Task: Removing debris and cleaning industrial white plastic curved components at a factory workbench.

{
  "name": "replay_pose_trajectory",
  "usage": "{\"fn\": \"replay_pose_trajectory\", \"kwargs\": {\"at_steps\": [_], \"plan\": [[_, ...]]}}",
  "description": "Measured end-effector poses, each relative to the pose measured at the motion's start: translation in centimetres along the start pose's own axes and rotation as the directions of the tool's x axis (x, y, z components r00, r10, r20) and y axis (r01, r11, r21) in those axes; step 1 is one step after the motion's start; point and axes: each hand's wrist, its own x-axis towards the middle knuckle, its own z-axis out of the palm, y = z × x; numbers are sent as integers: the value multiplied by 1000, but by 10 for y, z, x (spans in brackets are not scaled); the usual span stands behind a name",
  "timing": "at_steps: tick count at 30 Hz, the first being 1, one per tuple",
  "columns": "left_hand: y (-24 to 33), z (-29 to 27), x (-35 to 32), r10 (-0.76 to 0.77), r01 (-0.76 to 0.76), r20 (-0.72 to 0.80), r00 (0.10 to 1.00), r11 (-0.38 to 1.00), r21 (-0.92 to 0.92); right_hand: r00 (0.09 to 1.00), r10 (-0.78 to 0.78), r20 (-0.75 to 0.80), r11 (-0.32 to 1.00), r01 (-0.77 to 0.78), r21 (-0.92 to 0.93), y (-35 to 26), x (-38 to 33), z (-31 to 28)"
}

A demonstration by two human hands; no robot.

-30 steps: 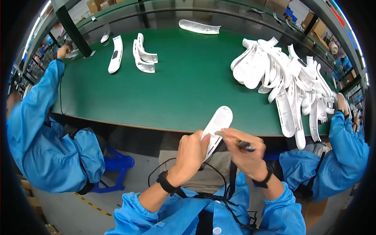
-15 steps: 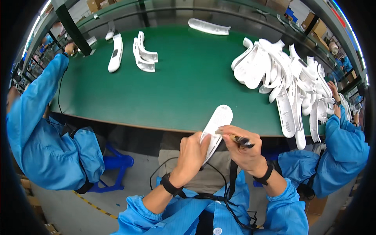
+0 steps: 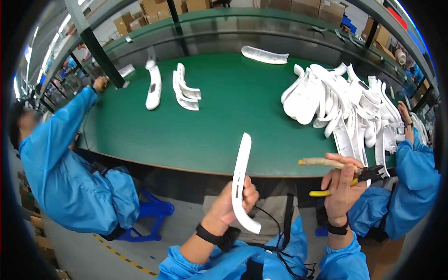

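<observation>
I see a green desk with a pile of white curved parts on its right side, and brown boxes beyond it. One long white part stands in my left hand, near the desk's front edge. My left fingers curl around it. My right hand is half closed around pliers, with a thumb pressed on them.

1 blue stool at left; cardboard boxes beyond.

a curved, slotted white part is held edge-on, left of splayed-handled pliers.
</observation>
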Motion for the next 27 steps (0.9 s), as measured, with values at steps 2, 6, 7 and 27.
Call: {"fn": "replay_pose_trajectory", "kwargs": {"at_steps": [2,6,7,27], "plan": [[-7,7,3,-80,94,70,994,969,-226,999,41,-19,998,-40,51,12,-7,-8],[-15,18,8,-124,203,213,969,894,-400,994,109,-4,992,-108,66,24,-15,-15],[-15,22,9,-120,191,192,974,892,-411,992,124,6,991,-124,53,27,-15,-17],[211,77,247,311,-23,-215,926,614,789,839,539,-73,838,-526,144,74,-1,-28]]}}
